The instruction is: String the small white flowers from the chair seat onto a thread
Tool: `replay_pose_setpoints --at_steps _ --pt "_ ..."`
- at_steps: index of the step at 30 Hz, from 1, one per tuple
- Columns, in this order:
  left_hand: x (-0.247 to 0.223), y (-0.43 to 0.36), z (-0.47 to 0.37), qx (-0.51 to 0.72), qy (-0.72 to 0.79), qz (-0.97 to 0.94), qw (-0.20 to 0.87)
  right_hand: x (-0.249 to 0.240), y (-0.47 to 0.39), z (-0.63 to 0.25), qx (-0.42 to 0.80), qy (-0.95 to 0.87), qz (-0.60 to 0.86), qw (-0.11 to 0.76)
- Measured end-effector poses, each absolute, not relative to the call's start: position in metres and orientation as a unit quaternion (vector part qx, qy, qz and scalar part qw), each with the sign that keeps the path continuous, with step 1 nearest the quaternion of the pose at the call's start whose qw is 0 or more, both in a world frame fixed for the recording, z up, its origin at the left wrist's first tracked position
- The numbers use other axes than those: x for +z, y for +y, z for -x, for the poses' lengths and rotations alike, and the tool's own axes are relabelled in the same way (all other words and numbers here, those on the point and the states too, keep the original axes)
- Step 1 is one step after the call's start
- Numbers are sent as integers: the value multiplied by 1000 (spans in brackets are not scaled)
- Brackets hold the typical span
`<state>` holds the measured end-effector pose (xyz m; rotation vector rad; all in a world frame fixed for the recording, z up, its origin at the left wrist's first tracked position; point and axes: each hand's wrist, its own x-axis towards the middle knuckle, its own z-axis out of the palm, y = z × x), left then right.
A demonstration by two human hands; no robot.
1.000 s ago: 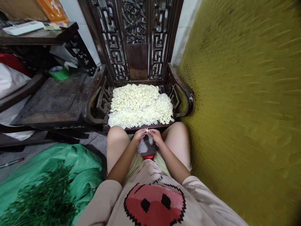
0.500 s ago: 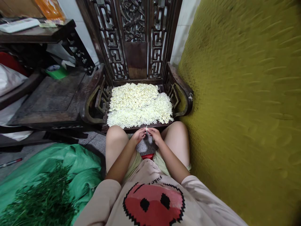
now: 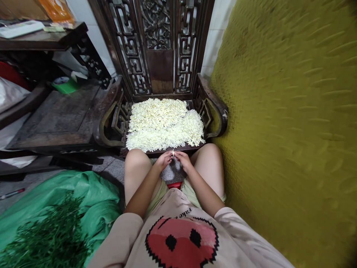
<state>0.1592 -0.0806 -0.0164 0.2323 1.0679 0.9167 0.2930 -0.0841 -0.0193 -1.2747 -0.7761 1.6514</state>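
Note:
Many small white and pale yellow flowers (image 3: 164, 124) cover the seat of a dark carved wooden chair (image 3: 161, 70). In front of the seat edge, between the knees, my left hand (image 3: 164, 160) and my right hand (image 3: 182, 160) meet at the fingertips. A small white flower (image 3: 173, 153) is pinched between them, and the fingers of both hands are closed on it. Its finer details are too small to make out.
At the lower left, green leafy stems (image 3: 52, 230) lie on a green sack (image 3: 92, 186). A wooden seat (image 3: 58, 115) on the left bears a roll of green tape (image 3: 65, 85). A yellow textured sheet (image 3: 284, 123) stands close on the right.
The view has shifted very slightly. Both hands remain together at the small white flower, with hardly any visible movement of the fingers.

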Motion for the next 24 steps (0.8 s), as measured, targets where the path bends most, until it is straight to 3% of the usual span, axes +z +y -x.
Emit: replay_pose_setpoints --at_steps 6,14,24 --pt "-21 -80 -159 424 505 -134 740 -24 -84 -292 666 -308 507 452" --pt "-23 -79 -164 479 568 -265 615 -23 -85 -288 654 -320 515 452" --pt "-26 -79 -169 527 524 -145 653 -30 -84 -283 647 -308 506 480"
